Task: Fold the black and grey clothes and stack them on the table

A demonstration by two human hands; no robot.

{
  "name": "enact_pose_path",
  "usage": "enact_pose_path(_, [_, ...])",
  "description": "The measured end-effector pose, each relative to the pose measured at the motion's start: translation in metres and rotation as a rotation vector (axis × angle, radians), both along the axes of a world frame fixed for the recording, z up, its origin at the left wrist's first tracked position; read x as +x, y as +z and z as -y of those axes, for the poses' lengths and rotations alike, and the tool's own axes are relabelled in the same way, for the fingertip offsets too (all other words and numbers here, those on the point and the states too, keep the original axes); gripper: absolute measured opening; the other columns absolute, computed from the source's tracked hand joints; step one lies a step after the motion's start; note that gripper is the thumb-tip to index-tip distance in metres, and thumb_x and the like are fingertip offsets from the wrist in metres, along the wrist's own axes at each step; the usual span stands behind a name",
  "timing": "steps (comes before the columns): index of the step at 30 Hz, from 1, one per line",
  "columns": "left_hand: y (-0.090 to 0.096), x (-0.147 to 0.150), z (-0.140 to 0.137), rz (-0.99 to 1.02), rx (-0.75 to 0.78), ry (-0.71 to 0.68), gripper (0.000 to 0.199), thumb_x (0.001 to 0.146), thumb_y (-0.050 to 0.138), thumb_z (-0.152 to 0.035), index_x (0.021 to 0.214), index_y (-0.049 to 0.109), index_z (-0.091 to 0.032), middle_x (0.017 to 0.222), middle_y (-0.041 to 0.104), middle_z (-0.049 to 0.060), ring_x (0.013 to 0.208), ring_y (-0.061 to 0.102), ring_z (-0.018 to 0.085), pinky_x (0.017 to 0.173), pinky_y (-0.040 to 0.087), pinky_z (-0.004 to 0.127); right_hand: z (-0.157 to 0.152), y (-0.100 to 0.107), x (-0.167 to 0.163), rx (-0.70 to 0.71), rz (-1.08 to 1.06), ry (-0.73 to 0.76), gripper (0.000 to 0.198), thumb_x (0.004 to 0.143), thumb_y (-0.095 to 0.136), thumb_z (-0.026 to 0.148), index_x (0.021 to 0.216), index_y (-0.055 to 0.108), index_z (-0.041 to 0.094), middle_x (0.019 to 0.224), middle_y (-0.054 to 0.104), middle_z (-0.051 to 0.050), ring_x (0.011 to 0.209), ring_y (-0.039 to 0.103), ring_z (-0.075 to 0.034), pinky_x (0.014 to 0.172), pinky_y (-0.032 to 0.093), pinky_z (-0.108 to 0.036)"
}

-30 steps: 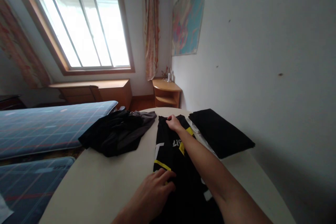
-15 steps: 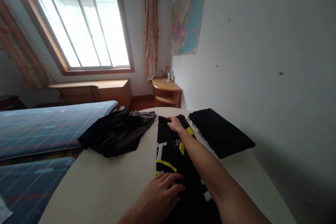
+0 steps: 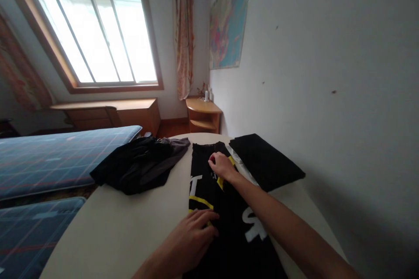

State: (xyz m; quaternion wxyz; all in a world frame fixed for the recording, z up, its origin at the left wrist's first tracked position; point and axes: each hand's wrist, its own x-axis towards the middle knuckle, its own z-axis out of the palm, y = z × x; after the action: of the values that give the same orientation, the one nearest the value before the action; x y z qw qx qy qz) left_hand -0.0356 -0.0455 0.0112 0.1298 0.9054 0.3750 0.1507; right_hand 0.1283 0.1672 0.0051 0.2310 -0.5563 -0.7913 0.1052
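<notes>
While L hand (image 3: 193,235) lies spread on blk garment (image 3: 229,235), R hand (image 3: 221,165) curls over it—can't tell grip.

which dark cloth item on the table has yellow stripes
The middle garment, under the left hand, has yellow stripes and white lettering; the crumpled clothing to its left and the folded black cloth to its right show no yellow.

A mattress (image 3: 65,157) and curtains (image 3: 183,35) show a home bedroom.
</notes>
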Motion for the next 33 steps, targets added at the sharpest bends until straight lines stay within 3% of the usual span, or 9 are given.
enact_pose_path(2, [-0.002,-0.001,0.000,-0.006,0.008,0.058,0.046,0.090,0.054,-0.012,0.132,0.056,-0.030,0.154,0.046,0.004,0.143,0.040,0.027,0.116,0.039,0.049,0.021,0.001,0.011,0.009,0.042,0.042,0.026,0.092,0.056,0.035,0.107,0.071,0.020,0.113,0.069,-0.011,0.110,0.061,-0.025,0.100,0.041,-0.036])
enact_pose_path(5, [-0.009,-0.003,-0.002,-0.028,0.008,0.137,0.059,0.095,0.055,-0.025,0.151,0.038,-0.030,0.163,0.031,0.007,0.151,0.021,0.032,0.118,0.031,0.058,0.045,-0.002,0.021,-0.067,0.115,0.073,0.050,0.096,0.047,0.052,0.136,0.060,0.024,0.140,0.058,-0.011,0.134,0.047,-0.029,0.114,0.028,-0.043])
enact_pose_path(9, [-0.017,-0.005,-0.006,-0.063,-0.012,0.161,0.057,0.100,0.048,-0.036,0.155,0.032,-0.029,0.164,0.026,0.009,0.152,0.020,0.031,0.119,0.030,0.057,0.058,-0.015,0.020,-0.233,0.185,0.060,0.072,0.094,0.032,0.073,0.152,0.041,0.032,0.163,0.028,-0.008,0.151,0.015,-0.036,0.120,0.009,-0.055])
enact_pose_path(12, [-0.022,-0.007,-0.011,-0.062,0.016,0.178,0.055,0.101,0.047,-0.036,0.154,0.034,-0.027,0.164,0.026,0.010,0.151,0.021,0.030,0.119,0.030,0.055,0.053,-0.025,0.011,-0.236,0.221,0.037,0.075,0.094,0.028,0.072,0.156,0.032,0.030,0.167,0.017,-0.006,0.153,0.004,-0.037,0.120,-0.001,-0.058])
enact_pose_path(19, [-0.036,-0.016,-0.021,-0.029,0.112,0.257,0.053,0.101,0.047,-0.034,0.152,0.038,-0.024,0.162,0.033,0.010,0.151,0.025,0.028,0.119,0.032,0.053,0.031,-0.027,-0.004,-0.259,0.239,-0.019,0.070,0.099,0.025,0.061,0.159,0.026,0.025,0.167,0.015,-0.004,0.153,0.002,-0.034,0.120,-0.001,-0.058])
enact_pose_path(25, [-0.032,-0.016,-0.020,-0.059,0.108,0.346,0.051,0.102,0.044,-0.037,0.150,0.041,-0.021,0.160,0.035,0.011,0.149,0.028,0.030,0.119,0.030,0.055,0.013,-0.022,-0.010,-0.312,0.242,-0.037,0.069,0.100,0.025,0.057,0.160,0.022,0.022,0.168,0.011,-0.002,0.153,0.001,-0.034,0.120,-0.001,-0.059])
enact_pose_path(33, [-0.036,-0.017,-0.022,-0.087,0.074,0.356,0.051,0.103,0.042,-0.041,0.149,0.044,-0.021,0.159,0.038,0.011,0.149,0.027,0.031,0.118,0.031,0.055,0.002,-0.017,-0.029,-0.264,0.162,-0.139,0.072,0.097,0.033,0.061,0.159,0.021,0.028,0.166,0.021,-0.008,0.150,0.007,-0.044,0.114,0.002,-0.070])
